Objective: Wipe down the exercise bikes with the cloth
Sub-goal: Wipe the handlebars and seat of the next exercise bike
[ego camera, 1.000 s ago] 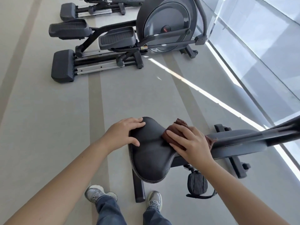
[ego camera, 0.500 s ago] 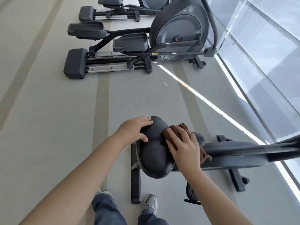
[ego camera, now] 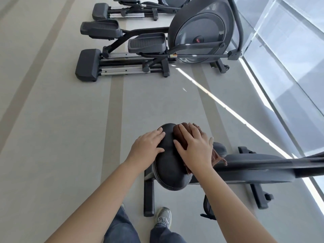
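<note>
The floor [ego camera: 61, 137] here is pale grey and matt, with darker bands [ego camera: 114, 120] running along the room, and 1 thin line of sunlight [ego camera: 219, 100] crosses it in a slant. On the right side stands a tall glass wall [ego camera: 289, 58] with frosted panels. 2 dark grey ellipticals are parked further down – the near one [ego camera: 201, 34] shows its round flywheel cover and both foot plates, while the far one [ego camera: 133, 9] is cut off by the top edge.

Close to me a person bends over an exercise bike [ego camera: 254, 167]. Its black saddle [ego camera: 168, 172] has light stitching round the rim (the leather shines a little). The left hand [ego camera: 147, 148] lies on the saddle's left flank, fingers nearly straight and holding nothing. The right hand [ego camera: 194, 149] is spread wide and flat, and it presses a brown cloth [ego camera: 180, 135] onto the saddle's upper right part – one loose end of the cloth hangs down over the edge. Under the saddle I see the bike's rear floor bar [ego camera: 148, 195], a pedal [ego camera: 208, 206], and a grey sneaker [ego camera: 164, 217] below blue jeans.
</note>
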`<action>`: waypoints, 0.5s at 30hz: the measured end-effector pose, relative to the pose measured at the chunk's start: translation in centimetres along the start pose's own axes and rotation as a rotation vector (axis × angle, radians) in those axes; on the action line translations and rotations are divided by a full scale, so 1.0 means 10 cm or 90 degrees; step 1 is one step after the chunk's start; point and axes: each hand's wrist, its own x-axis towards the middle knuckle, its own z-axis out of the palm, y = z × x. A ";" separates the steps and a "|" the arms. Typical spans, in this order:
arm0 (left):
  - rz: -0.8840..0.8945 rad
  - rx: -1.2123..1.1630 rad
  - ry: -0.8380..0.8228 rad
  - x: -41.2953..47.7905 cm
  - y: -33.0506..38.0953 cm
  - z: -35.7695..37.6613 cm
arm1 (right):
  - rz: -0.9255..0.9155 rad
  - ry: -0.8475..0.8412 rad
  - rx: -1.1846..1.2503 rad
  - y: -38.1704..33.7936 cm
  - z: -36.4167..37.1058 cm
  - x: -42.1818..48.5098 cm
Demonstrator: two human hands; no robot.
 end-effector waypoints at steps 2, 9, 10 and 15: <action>0.010 0.025 0.040 -0.08 0.04 0.04 | -0.002 -0.001 -0.003 0.00 0.01 0.01; 0.026 0.020 0.113 -0.27 0.13 0.01 | -0.025 0.052 0.039 -0.04 0.01 0.04; 0.034 0.018 0.122 -0.29 0.13 -0.01 | -0.021 0.047 0.039 -0.05 0.01 0.06; 0.065 0.051 0.164 -0.36 0.03 -0.09 | -0.004 0.035 0.046 -0.09 0.02 0.12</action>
